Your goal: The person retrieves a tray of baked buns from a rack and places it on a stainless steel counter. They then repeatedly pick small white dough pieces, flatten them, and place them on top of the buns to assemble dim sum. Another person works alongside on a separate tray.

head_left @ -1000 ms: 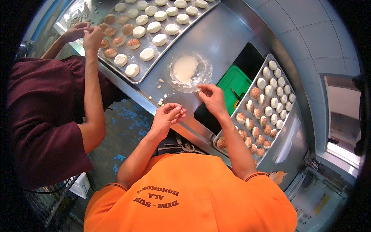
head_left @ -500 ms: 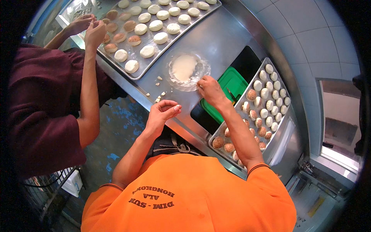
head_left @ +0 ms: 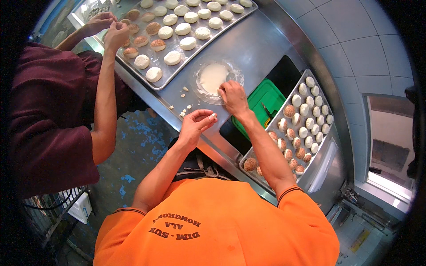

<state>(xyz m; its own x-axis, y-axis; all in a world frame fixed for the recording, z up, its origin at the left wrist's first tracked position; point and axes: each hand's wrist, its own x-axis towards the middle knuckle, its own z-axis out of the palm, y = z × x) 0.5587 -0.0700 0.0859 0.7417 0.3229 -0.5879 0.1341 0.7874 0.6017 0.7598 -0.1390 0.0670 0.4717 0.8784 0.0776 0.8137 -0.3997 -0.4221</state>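
My left hand (head_left: pixel 195 127) is closed in a pinch on a small white piece (head_left: pixel 214 116), perhaps dough, over the steel table's front edge. My right hand (head_left: pixel 234 98) reaches to the near right rim of a clear, round, shallow dish (head_left: pixel 198 88). Its fingers are bunched at the dish, and whatever they hold is hidden. A creamy white paste (head_left: pixel 213 76) fills the dish's middle. Several small white pieces (head_left: pixel 184 111) lie loose on the steel left of the dish, close to my left hand.
A large metal tray (head_left: pixel 166 82) of round white and orange-brown buns stands at the far left. A co-worker's hands (head_left: pixel 113 31) meet above its left side. On the right, another bun tray (head_left: pixel 306 73) adjoins a green lid-like tray (head_left: pixel 266 97) with a dark-handled tool (head_left: pixel 267 111).
My right hand has moved slightly left and inward over the dish's rim. My left hand has shifted right and up, its white piece now showing more between the fingertips.
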